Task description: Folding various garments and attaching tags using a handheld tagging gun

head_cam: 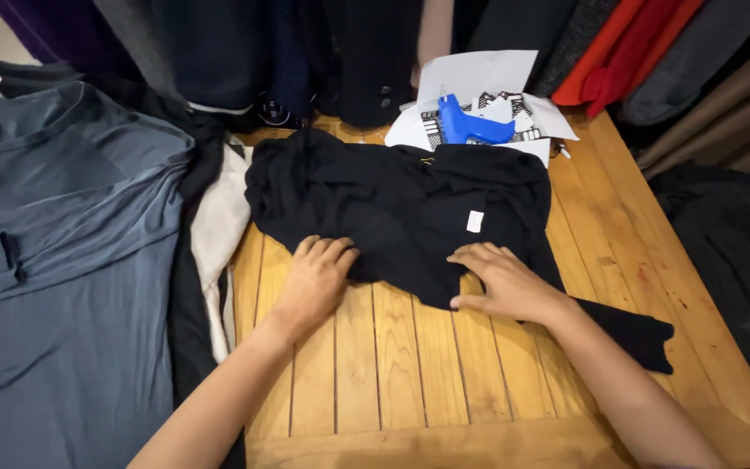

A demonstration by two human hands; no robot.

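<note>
Nearest the camera, two bare forearms rise from the lower edge of the frame onto the wooden slat tabletop (pixel 392 365). The left hand (pixel 312 282) lies flat at centre-left, fingers (pixel 327 252) extended and released, tips pressing the near hem of the black garment (pixel 401 204). The right hand (pixel 501 282) lies flat at centre-right, fingers spread and released, covering the garment's lower edge; neither hand grips anything.

The black garment sits crumpled across the centre of the tabletop, with a small white tag (pixel 475 221) facing up and one sleeve (pixel 627 330) trailing toward the lower right.

Hazards, as judged:
- The trailing sleeve lies near the right tabletop edge; its weight may drag the garment sideways.
- Flat palms give little hold on soft fabric, so creases may be pressed in.
- The blue tagging gun (pixel 469 126) on loose white papers (pixel 479 78), touching the garment's far edge at upper centre, may be displaced if the fabric is pushed away.
- The grey garment (pixel 54 260) at left lies near and may get caught up.
</note>
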